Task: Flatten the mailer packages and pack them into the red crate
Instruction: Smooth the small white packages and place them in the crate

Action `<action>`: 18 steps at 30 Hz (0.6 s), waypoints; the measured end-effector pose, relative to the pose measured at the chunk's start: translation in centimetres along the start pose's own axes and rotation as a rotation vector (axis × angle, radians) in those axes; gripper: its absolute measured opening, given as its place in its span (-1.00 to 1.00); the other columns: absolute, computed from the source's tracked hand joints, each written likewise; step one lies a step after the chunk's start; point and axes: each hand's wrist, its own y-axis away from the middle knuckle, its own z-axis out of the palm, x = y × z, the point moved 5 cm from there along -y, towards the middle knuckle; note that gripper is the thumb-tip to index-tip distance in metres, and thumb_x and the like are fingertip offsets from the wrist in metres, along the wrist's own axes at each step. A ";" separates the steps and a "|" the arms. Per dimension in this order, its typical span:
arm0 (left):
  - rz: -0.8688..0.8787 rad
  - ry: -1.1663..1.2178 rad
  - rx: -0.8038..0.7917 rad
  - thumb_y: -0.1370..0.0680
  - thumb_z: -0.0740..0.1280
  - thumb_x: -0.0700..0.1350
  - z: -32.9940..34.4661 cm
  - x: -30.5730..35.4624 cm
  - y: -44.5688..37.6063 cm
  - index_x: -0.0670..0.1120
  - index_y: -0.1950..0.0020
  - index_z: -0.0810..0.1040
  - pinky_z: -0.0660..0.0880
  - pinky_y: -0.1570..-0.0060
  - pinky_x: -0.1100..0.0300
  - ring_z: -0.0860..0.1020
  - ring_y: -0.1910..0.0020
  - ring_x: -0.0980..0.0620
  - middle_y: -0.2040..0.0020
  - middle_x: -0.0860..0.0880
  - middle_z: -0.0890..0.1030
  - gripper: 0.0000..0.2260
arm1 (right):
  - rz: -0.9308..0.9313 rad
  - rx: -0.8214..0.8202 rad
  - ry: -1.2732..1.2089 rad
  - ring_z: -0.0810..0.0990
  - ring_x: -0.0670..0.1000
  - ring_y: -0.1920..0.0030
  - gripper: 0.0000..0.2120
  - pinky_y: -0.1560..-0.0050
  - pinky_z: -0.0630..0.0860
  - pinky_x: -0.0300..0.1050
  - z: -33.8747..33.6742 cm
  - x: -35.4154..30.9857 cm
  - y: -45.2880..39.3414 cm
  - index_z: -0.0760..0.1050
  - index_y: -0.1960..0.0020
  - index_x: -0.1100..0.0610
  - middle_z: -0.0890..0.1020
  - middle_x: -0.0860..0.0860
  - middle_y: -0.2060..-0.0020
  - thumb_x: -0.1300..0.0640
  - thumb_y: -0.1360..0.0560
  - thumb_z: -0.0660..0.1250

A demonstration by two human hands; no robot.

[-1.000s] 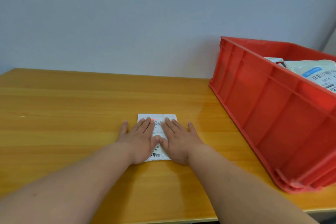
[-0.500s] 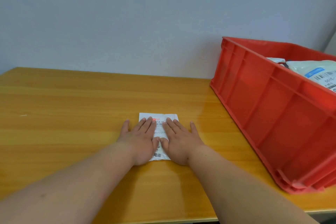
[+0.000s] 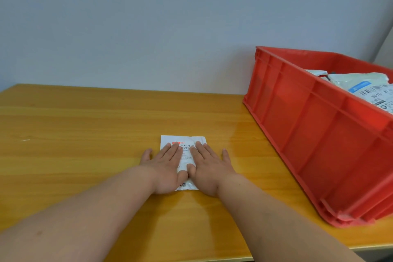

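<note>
- White plastic, a small mailer package (image 3: 184,141) lies flat on the wooden tabletop (image 3: 85,134), near the middle and well to the left of the red crate (image 3: 319,134).
- Head view: the left hand (image 3: 164,166) and the right hand (image 3: 207,166) lie side by side on the package, palms down, fingers straight and together, thumbs nearly meeting over its middle. Neither grip is closed on anything; both are flat and pressing.
- Step in hand, as I judge it: flattening this package against the tabletop. It looks close to flat already.
- Next move, in my judgement: curl the fingers under an edge to lift it, then carry it right and over the crate's near wall, laying it on what is already inside.
- Inside the crate, at the far right, pale packed mailers (image 3: 361,85) with barcode labels show above the wall; how many lie there cannot be told.
- Hidden or unclear: the hands cover most of the package, so its lower half and any remaining bulge are unseen. Its label print is too small to read fully. The crate's right side and floor are cut off by the frame edge.
</note>
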 end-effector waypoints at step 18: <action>-0.291 0.238 0.140 -0.49 0.26 0.26 -2.1 -1.4 0.9 -0.03 -0.45 0.28 0.30 -0.30 0.00 0.24 -0.43 -0.11 -0.43 -0.07 0.29 -0.38 | 0.259 0.101 0.066 0.36 0.14 -0.30 -0.49 -0.28 0.25 0.10 -3.2 0.5 2.1 0.44 -0.34 0.06 0.39 0.08 -0.28 -0.22 -0.55 0.10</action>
